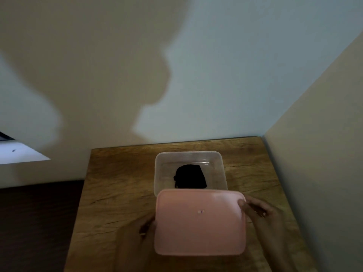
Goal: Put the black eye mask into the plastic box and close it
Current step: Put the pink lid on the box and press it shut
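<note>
Eye mask [190,176] in clear box [159,173] on desk [117,183]. Left hand [146,228] and right hand [259,211] fingers grip pink lid [198,222], near side.

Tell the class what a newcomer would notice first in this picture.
The flat pink plastic lid, held at its sides by the left hand and right hand, fills the near foreground. Behind it, on the wooden table, the clear plastic box stands open with the black eye mask inside.

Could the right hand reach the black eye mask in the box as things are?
Probably not right away: the right hand grips the pink lid, which overlaps the clear box's near edge. The eye mask itself lies uncovered.
</note>
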